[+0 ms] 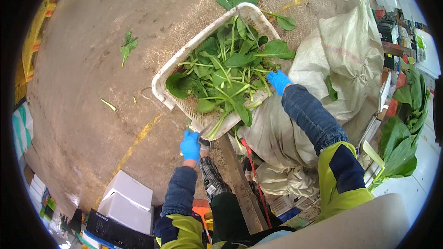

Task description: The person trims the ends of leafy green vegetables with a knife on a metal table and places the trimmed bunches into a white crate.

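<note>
A white plastic basket [193,46] stands tilted on the floor before me, holding loose leafy greens [225,72] with pale green stems. My left hand [190,145], in a blue glove, is closed just below the basket's near corner. From it points a thin grey blade, apparently a knife [205,130]. At the basket's right side is my right hand [278,81], also gloved in blue, next to stems and the rim. Its fingertips point into the greens; whether they grip anything is unclear. A metal wire handle [250,29] arches over the basket's far end.
Large white woven sacks [346,45] lie right of the basket. A wooden beam [242,186] and a red strip [254,169] run beside my legs. Whole greens [401,145] rest on the far-right surface. White boxes [126,200] stand lower left; loose leaves [128,46] litter the floor.
</note>
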Action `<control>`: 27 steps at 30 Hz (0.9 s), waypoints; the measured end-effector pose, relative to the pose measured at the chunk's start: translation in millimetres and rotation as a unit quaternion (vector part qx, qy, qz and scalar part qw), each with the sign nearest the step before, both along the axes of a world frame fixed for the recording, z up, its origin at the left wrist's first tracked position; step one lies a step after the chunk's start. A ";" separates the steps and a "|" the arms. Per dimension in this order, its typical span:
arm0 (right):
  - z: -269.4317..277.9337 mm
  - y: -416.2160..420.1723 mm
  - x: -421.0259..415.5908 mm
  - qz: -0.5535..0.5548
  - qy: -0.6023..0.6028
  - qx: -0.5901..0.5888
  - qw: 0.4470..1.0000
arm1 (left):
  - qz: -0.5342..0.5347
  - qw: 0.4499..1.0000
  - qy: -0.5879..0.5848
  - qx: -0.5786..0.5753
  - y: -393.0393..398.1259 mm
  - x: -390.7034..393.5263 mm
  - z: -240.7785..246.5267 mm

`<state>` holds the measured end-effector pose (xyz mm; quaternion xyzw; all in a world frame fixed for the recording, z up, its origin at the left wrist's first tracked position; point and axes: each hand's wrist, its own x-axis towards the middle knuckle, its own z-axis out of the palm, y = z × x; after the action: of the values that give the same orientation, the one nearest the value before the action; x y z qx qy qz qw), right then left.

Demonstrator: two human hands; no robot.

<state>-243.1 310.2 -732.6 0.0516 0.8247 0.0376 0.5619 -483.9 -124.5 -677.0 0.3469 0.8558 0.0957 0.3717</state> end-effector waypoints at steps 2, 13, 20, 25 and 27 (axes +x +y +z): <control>-7.6 10.5 -6.5 -0.011 -0.032 -0.028 0.999 | 0.030 0.999 0.025 -0.009 -38.3 -12.7 -16.7; -10.4 108.8 56.7 -0.110 0.010 0.122 0.986 | 0.261 0.938 -0.226 -0.024 -44.0 -49.7 -38.5; 70.5 59.6 -11.9 -0.249 0.194 0.048 0.948 | 0.350 0.881 -0.312 -0.066 -97.2 -38.5 65.1; 164.9 -48.2 -147.9 -0.142 0.322 -0.112 0.929 | 0.414 0.830 -0.367 -0.073 -153.6 -22.8 105.4; 232.0 -92.7 -194.0 -0.075 0.499 -0.071 0.860 | 0.403 0.827 -0.390 -0.046 -154.3 -23.1 136.9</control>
<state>-437.1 217.5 -500.6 0.0850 0.9889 -0.0939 0.0781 -507.0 -278.7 -540.0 -0.1127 0.7067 0.3248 0.6184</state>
